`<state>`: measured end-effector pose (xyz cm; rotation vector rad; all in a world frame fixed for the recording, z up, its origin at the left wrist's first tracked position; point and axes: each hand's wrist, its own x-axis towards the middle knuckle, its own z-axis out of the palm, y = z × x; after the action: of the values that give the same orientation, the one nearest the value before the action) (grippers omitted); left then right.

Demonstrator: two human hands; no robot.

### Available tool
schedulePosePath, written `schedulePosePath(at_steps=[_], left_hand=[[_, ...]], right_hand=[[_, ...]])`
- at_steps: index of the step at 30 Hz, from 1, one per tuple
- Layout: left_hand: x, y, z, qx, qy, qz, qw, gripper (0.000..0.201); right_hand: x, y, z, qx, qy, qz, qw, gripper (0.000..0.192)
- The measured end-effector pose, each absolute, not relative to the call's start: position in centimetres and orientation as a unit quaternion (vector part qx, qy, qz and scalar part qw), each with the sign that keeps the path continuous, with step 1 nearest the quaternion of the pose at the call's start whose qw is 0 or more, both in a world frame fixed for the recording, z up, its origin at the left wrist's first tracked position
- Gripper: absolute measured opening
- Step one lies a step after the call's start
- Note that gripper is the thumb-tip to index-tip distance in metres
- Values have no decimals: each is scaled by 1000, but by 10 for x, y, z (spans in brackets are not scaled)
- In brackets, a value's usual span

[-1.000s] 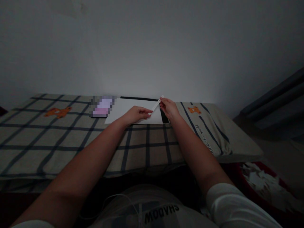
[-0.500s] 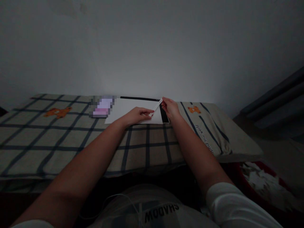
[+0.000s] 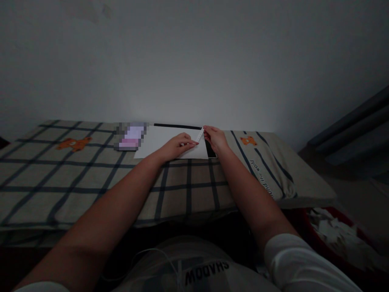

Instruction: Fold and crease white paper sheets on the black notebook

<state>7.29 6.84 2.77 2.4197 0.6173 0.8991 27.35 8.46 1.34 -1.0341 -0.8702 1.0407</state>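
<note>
A narrow white strip [image 3: 200, 134] with a row of small marks slants between my two hands. My left hand [image 3: 179, 146] pinches its lower end between thumb and fingertips. At the upper end, the fingers of my right hand [image 3: 215, 139] are closed on it. Beneath the hands lies a white sheet of paper [image 3: 158, 142], resting on a flat black item [image 3: 212, 151] whose dark edge shows at the back and the right. What the strip is made of I cannot make out.
A blurred-out phone-like thing [image 3: 133, 136] with a lilac and pink screen lies left of the paper. The checked cloth [image 3: 182, 178] covers the bed-like surface against the wall. At lower right stands a red bin [image 3: 304, 219] holding crumpled white paper [image 3: 334, 231].
The strip has turned, so its marked face looks different and it appears shorter. My right hand has shifted slightly left, and my left fingertips slightly up and right. The paper has stayed put.
</note>
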Motion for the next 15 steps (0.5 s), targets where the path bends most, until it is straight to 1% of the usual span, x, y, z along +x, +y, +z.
schedulePosePath(at_steps=[2, 5, 8, 10, 12, 15], left_hand=[[72, 72, 25, 880, 236, 346, 222, 29], [71, 73, 24, 857, 265, 382, 221, 30], [71, 72, 25, 823, 303, 417, 239, 32], [70, 71, 26, 804, 318, 431, 259, 38], [70, 70, 27, 791, 326, 438, 276, 43], [71, 70, 26, 780, 328, 448, 288, 45]], right_hand=[[272, 85, 13, -460, -408, 457, 643, 24], [269, 83, 13, -452, -449, 460, 619, 27], [265, 80, 12, -441, -491, 470, 586, 30], [263, 79, 12, -434, -511, 479, 567, 32], [261, 78, 12, -426, -524, 490, 552, 32], [258, 76, 12, -416, -532, 506, 537, 32]])
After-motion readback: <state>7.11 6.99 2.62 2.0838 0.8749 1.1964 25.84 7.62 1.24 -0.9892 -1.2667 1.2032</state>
